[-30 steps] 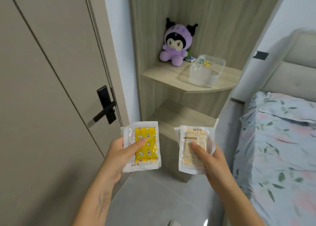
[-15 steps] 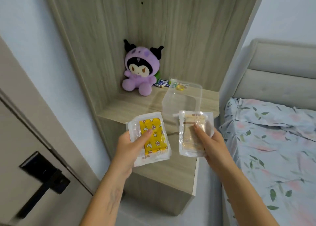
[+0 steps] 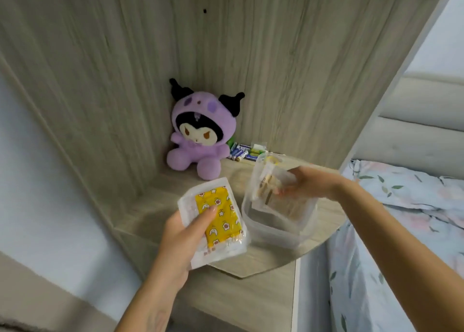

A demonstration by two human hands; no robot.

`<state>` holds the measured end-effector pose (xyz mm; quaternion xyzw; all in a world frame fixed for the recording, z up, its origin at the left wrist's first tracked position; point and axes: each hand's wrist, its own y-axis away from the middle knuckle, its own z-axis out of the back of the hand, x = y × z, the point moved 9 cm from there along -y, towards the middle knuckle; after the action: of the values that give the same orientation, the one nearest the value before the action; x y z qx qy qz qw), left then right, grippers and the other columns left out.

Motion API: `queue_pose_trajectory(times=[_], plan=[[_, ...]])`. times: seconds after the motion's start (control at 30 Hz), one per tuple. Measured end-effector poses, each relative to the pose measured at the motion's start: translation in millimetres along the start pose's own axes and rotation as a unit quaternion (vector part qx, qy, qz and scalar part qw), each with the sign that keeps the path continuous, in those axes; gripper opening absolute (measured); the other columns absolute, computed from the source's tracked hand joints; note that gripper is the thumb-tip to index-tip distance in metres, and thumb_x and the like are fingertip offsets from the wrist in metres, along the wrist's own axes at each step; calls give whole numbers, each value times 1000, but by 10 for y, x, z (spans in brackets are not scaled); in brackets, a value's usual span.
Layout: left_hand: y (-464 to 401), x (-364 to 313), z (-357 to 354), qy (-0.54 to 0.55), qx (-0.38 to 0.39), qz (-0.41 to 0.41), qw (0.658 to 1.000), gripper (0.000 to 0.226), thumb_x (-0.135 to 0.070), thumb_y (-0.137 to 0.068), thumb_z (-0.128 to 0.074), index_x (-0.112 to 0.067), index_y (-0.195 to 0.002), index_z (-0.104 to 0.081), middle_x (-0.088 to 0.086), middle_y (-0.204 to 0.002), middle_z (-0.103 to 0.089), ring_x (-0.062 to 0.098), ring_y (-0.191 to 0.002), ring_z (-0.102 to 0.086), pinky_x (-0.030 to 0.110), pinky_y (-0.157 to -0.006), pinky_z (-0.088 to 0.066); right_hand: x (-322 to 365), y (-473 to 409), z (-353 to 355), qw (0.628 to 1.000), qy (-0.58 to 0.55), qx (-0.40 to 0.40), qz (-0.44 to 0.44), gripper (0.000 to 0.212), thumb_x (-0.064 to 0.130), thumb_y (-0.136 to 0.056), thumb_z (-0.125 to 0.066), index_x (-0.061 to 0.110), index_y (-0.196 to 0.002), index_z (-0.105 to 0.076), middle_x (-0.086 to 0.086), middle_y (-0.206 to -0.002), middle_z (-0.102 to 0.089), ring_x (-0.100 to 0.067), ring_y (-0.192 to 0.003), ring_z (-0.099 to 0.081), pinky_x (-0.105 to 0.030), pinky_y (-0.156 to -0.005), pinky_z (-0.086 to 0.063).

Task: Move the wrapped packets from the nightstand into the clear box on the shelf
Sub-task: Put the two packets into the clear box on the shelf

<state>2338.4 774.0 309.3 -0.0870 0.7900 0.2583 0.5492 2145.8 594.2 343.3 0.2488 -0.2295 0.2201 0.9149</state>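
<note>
Head view
Clear box: a clear rectangular plastic box stands lidless on the right part of the pale wooden shelf, near its curved front edge.
Box contents: 1 beige packet in clear wrap sits tilted inside, its lower end down in the box and its upper end above the rim; whether it touches the bottom cannot be told.
Right hand: the right hand reaches in over the far right rim and grips the beige packet's upper end with curled fingers.
Left hand: the left hand holds 1 yellow patterned packet in clear wrap just left of the box and outside it, thumb pressed on its face.
Far corner: a purple plush toy with black horns sits on the shelf against the back panel.
Loose items: a small heap of blue and green batteries lies right of the plush, behind the box.
Right edge: a bed with leaf-print sheets.
</note>
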Motion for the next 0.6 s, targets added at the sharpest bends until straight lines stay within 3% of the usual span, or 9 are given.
queue_pose_trajectory(times=[0.1,0.23,0.33,0.4,0.47,0.53,0.57,0.6], plan=[[-173,-31,-115,-1,2,2,1000,19,-17,-83,-70,-16,-102,-69,5,-91,-77,22,-81,-74,36,-67,-61,-167,-190,-244,989,98,101,-51,41,49,-81,-69,19,-108,-63,0,-103,-68,-19,-98,-65,-25,-77,-50],[-277,-55,-274,18,-16,-4,1000,19,-16,-84,-68,-16,-103,-68,3,-88,-77,16,-76,-74,27,-56,-59,-28,-218,-447,980,88,176,-26,60,56,-81,-65,19,-127,-56,3,-120,-62,-16,-110,-58,-27,-93,-45],[-320,-103,-397,37,-41,-25,998,22,-13,-84,-68,-14,-106,-66,5,-89,-77,13,-73,-74,23,-52,-56,-6,-203,-624,961,159,224,-10,62,60,-86,-56,11,-124,-57,-4,-121,-62,-21,-107,-58,-29,-89,-42],[-317,-127,-475,52,-64,-50,995,26,-8,-84,-67,-12,-109,-62,7,-94,-75,11,-71,-73,21,-52,-55,-22,-198,-623,950,229,212,-3,62,61,-87,-53,10,-123,-55,-6,-123,-60,-22,-103,-55,-32,-89,-42],[-299,-149,-538,55,-78,-74,993,34,-5,-84,-67,-12,-115,-57,8,-100,-73,11,-76,-73,22,-55,-56,82,-193,-408,959,249,123,46,57,57,-89,-52,14,-127,-53,-4,-129,-55,-21,-111,-53,-32,-94,-44],[-274,-167,-598,49,-82,-100,990,43,-3,-83,-67,-14,-122,-53,7,-102,-73,14,-83,-73,25,-60,-58,275,-125,-66,989,102,9,110,49,51,-93,-48,16,-127,-55,-1,-129,-57,-19,-115,-55,-30,-98,-44],[-262,-182,-636,41,-84,-116,989,47,-2,-82,-68,-14,-124,-51,6,-102,-73,14,-85,-73,26,-62,-59,318,-68,45,992,-42,-1,117,48,50,-93,-47,16,-125,-57,1,-124,-61,-17,-110,-59,-31,-96,-48],[-250,-194,-670,35,-92,-132,986,50,0,-81,-68,-14,-125,-49,6,-100,-73,13,-84,-72,25,-62,-58,356,-16,47,973,-198,37,113,48,51,-91,-48,16,-122,-58,1,-118,-64,-16,-105,-63,-32,-91,-52]])
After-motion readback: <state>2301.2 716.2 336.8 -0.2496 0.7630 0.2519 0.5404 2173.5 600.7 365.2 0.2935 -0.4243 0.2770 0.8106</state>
